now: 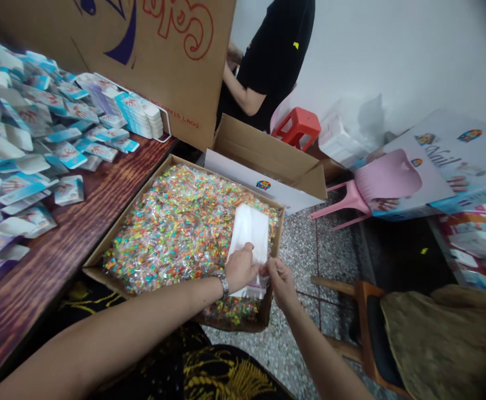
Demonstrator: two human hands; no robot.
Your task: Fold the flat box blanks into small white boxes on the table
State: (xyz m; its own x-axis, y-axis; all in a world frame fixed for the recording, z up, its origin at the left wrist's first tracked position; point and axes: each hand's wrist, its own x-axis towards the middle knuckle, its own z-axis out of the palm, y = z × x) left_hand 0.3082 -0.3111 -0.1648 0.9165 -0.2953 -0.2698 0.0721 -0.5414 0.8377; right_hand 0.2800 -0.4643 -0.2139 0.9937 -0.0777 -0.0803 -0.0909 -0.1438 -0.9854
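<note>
A shallow cardboard box (pixel 282 228) holds many clear bags of small multicoloured pieces (pixel 171 222). On top of the bags, at the right side of the box, lies a stack of white sheets or sleeves (pixel 250 225). My left hand (pixel 241 269), with a watch at the wrist, presses on the lower part of the white stack, its fingers bent together near the stack's right edge. Beside it my right hand (pixel 281 278) pinches at that same edge, close to the left fingertips. What lies between the fingers is too small to make out.
Many small blue-and-white boxes (pixel 65 155) cover the wooden table (pixel 113 172) at left. Behind stand a large carton (pixel 176 72) and an open box (pixel 267 150). A person in black, red stool (pixel 299 128), pink chair (pixel 351 200) and wooden chair (pixel 367 328) are around.
</note>
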